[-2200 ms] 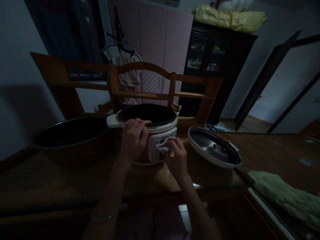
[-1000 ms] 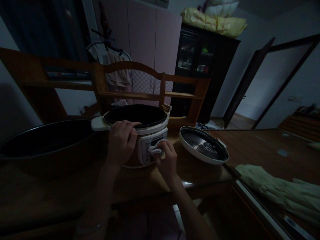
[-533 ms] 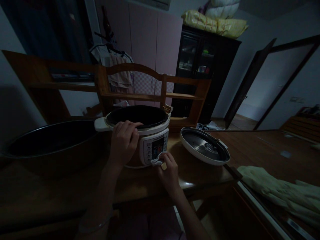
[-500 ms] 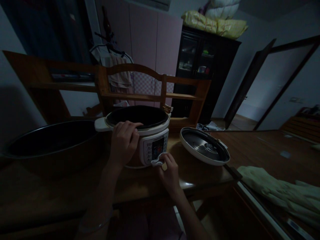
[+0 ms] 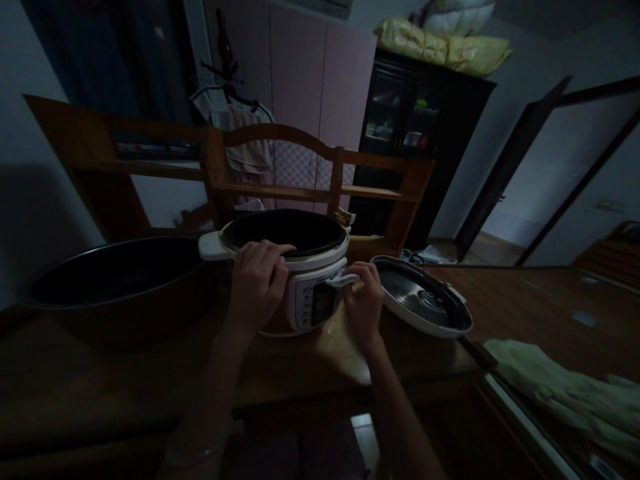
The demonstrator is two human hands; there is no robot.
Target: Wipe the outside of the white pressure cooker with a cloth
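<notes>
Cloth point(image 5: 342, 281) is being pinched by the right hand point(image 5: 365, 297); the left hand point(image 5: 257, 283) is resting half-curled on the cooker rim point(image 5: 323, 258), its hold unclear.

Cooker point(image 5: 301, 303): white rim and front, black interior, dark display point(image 5: 324, 303).
Cloth point(image 5: 344, 281), at the cooker's front: whitish.
Lid point(image 5: 407, 288), right of the cooker: off-white edge, blackish inner face, silvery centre.
Basin point(image 5: 120, 313), left of the cooker: black inside, dark outside.
Table point(image 5: 285, 383), under the cooker: brown.
Wardrobe point(image 5: 297, 80), well behind the cooker: dusky pink, lower doors point(image 5: 294, 164) chequered in pale and pinkish squares.
Fabric point(image 5: 555, 383), far right of the cooker: pale green.
</notes>
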